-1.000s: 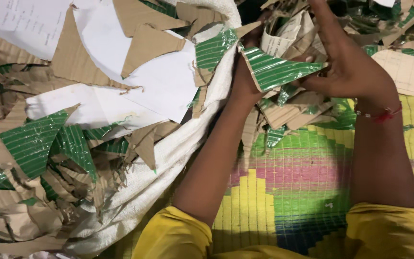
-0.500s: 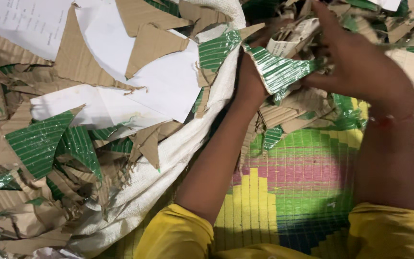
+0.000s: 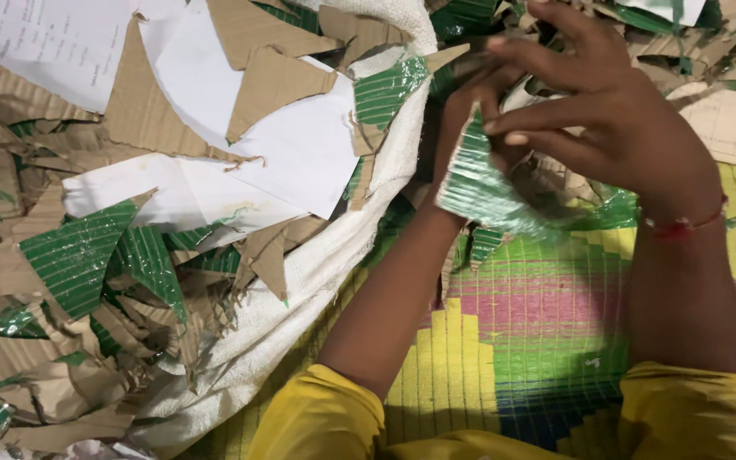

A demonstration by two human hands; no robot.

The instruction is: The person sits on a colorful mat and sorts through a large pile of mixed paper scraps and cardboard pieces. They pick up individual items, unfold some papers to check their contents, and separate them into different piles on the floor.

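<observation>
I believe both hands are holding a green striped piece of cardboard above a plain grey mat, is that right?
Not quite: the mat is not plain grey but woven in yellow, green, pink and blue, as the head view shows. Both the left hand and right hand do hold the green striped cardboard piece.

A white woven sack [image 3: 317,264] holds cardboard scraps [image 3: 270,81] beside a colourful mat [image 3: 521,341].

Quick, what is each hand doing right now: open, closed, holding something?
Left hand: closed on the green striped cardboard piece, gripping its upper edge.
Right hand: fingers spread over the same piece, touching it; a firm grip cannot be told.
</observation>
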